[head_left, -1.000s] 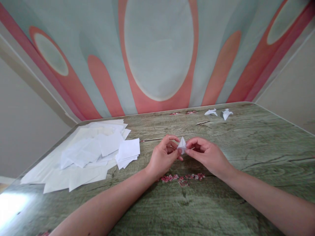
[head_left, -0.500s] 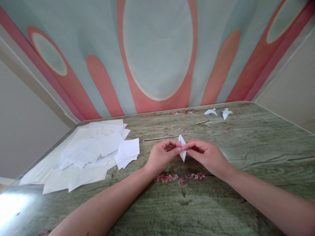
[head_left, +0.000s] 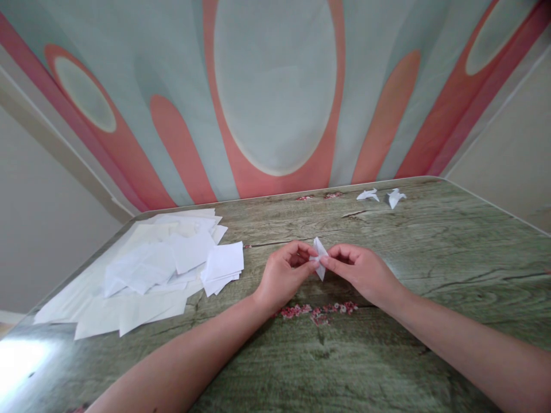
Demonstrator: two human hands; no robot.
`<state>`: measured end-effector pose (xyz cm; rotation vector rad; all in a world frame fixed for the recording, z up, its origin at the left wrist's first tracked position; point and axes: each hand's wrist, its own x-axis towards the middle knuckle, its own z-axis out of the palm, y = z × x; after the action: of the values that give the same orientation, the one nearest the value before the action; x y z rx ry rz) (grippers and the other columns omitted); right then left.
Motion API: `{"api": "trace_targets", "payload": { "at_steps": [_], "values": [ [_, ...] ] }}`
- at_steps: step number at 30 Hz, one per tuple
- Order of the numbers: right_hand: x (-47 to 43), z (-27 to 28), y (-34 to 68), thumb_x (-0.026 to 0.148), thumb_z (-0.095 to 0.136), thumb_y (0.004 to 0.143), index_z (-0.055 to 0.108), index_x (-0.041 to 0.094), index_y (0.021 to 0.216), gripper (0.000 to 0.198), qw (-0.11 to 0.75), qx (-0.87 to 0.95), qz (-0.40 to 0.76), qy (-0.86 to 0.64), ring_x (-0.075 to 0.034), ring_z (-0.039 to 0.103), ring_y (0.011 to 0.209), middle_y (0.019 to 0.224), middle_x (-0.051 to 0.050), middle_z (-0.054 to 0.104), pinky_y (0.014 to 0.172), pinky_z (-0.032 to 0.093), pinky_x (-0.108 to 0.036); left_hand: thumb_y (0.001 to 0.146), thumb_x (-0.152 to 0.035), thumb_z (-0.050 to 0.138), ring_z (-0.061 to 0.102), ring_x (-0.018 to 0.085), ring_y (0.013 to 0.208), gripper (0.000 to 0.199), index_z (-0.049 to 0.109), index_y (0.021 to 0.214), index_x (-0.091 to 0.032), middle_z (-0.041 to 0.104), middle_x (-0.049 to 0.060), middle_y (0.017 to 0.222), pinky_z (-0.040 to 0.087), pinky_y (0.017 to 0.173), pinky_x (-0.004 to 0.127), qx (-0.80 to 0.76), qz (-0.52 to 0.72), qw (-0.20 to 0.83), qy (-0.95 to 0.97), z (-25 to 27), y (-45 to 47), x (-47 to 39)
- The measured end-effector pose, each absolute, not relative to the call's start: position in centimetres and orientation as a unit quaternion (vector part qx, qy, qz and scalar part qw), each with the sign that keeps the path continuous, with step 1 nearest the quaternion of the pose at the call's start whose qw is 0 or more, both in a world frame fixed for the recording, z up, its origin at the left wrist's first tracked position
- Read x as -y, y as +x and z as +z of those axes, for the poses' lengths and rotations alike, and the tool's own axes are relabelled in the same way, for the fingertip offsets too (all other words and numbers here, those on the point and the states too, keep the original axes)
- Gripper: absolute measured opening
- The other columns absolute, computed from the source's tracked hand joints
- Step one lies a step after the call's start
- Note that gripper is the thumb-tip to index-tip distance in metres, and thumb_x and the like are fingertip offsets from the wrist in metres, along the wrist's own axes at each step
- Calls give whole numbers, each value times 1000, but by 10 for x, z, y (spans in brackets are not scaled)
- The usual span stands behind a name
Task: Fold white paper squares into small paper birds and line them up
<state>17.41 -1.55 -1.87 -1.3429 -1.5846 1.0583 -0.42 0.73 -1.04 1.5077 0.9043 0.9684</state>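
Note:
Between my two hands is a small folded white paper (head_left: 319, 246), a narrow diamond shape with points at top and bottom. My left hand (head_left: 287, 268) pinches its left side between thumb and fingers. From the other side my right hand (head_left: 359, 268) grips it, the thumb lying across the front near the middle. Fingertips cover the paper's centre, so the folds there are partly hidden. Both hands are just above the wood-patterned table (head_left: 327, 361).
Two folded white paper figures, a left one (head_left: 368, 195) and a right one (head_left: 395, 198), lie near the table's back edge. To the left spreads a heap of white paper sheets (head_left: 142, 241), beside a small stack of paper squares (head_left: 224, 264). A patterned wall (head_left: 275, 86) rises behind.
My right thumb has shifted left onto the front of the folded paper. The paper's middle has opened slightly wider between my fingers. Everything else on the table stays put.

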Motion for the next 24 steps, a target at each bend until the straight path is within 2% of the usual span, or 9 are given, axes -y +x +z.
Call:
{"api": "trace_targets", "payload": {
  "at_steps": [7,10,15,20,24],
  "values": [
    [22,-13,171,45,50,89,62,22,86,26,421,656,361,-512,-14,57,70,77,0,64,64,42,-25,82,-25,61,62,16,81,11,64,91,-18,68,4,89,49,75,27,-427,390,438,688,-13,-6,-7],
    [23,-12,169,39,47,92,62,22,85,23,418,681,332,-502,-15,58,74,79,1,65,68,43,-26,86,-23,55,64,17,85,15,64,97,-19,69,4,93,49,80,28,-402,374,460,698,-12,-7,-5],
    [19,-16,168,33,63,81,59,22,84,12,430,645,305,-553,-15,58,67,76,0,64,62,44,-26,89,-26,50,64,17,86,22,65,104,-20,69,4,93,49,80,29,-381,310,485,724,-5,-8,-1],
    [16,-20,169,29,66,77,54,22,103,30,470,626,290,-550,-17,61,76,87,-2,64,65,47,-29,84,-34,60,67,18,85,22,60,99,-18,70,4,87,53,75,29,-362,305,615,630,-6,-4,-2],
    [17,-21,168,27,64,80,54,24,117,39,476,641,272,-537,-18,62,81,97,-4,65,68,49,-31,80,-37,64,69,17,76,21,56,85,-18,70,2,77,54,70,29,-387,322,651,567,-12,-2,-4]
  ]
}}
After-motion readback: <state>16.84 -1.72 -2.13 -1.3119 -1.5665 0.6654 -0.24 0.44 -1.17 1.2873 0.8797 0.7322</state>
